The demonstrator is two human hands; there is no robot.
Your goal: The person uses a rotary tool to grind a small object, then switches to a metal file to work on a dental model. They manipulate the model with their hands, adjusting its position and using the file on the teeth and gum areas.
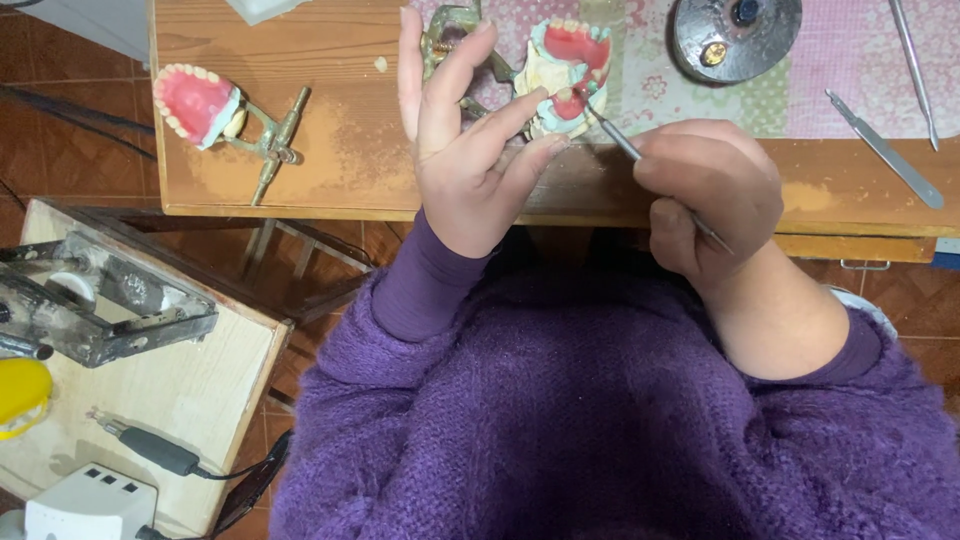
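Right hand (712,195): fingers closed in a pen-like grip around a thin metal carving instrument (640,157), held far enough back that the fine tip reaches up and to the left onto the pink wax gum of a denture model (568,72). This grip appears chosen for fine control at the tip. Left hand (467,150): thumb and lower fingers closed on the near edge of the model and the brass-coloured articulator frame (447,30) that carries it, while the index and middle fingers stand extended upward, clear of the work. The model is thus held steady above the far part of the wooden bench (330,160), tilted so that the teeth and red wax face the wearer, probably to keep the worked surface in sight.

A second denture model (195,102), pink with a row of pale teeth, lies on its own brass frame well apart to the left on the bench. At upper right stand a round dark metal dish (735,40) and two long steel hand tools (885,150) laid on a patterned cloth (850,70), within the right hand's reach. Lower left, a side table (180,390) bears a grey metal press and a corded handpiece. Purple knitted sleeves cover both forearms.
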